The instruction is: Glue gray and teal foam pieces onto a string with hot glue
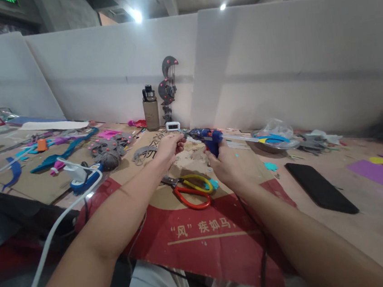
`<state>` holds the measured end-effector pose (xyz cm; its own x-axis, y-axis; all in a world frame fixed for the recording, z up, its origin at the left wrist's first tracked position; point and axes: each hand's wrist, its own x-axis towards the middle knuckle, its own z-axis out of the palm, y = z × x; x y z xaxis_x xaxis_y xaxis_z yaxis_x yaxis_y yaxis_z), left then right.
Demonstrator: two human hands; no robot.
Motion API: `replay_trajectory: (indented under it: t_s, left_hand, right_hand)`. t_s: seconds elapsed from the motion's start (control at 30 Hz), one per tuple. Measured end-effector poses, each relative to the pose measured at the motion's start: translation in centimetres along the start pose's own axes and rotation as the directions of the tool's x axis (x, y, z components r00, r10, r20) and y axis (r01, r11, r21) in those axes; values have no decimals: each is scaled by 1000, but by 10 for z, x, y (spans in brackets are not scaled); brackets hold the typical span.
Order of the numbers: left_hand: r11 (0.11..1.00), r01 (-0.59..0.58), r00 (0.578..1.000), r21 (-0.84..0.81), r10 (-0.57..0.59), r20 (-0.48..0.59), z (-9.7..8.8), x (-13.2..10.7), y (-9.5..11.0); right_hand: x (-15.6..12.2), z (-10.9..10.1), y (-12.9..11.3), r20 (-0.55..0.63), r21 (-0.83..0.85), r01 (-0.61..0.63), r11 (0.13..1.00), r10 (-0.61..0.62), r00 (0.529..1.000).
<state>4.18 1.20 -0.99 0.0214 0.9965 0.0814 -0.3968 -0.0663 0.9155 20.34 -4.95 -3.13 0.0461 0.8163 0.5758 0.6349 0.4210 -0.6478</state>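
The glue gun (214, 136) is blue with a bit of orange. From it, at 7 o'clock, the scissors (192, 189) have one red handle and one yellow. At 6 o'clock, the cardboard (220, 254) is dark red with tan writing. The moons (166, 90) at 11 o'clock are grey with pink dots. At 4 o'clock, the phone (319, 189) is black.

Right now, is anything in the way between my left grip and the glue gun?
Nothing visible stands between your left grip and the blue glue gun in your right grip; the scissors lie nearer you.
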Motion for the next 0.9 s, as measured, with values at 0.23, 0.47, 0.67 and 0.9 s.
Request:
replay_trajectory:
  t_s: [0.23,0.47,0.67,0.9]
  left_hand:
    - [1000,-1,1000,3,1,-3,1,-2,0]
    - [1000,-11,1000,13,11,-3,1,-3,1]
    - [1000,-17,1000,7,17,2,2,-2,0]
    - [1000,0,1000,2,0,-1,3,-4,2]
  right_hand:
    - [0,1,1,1,0,18,1000,-18,1000]
    - [0,-1,0,5,-35,-7,999,7,1000]
    - [-1,0,-1,-3,-32,-6,999,6,1000]
    - [-1,-1,-1,2,-30,-33,999,33,999]
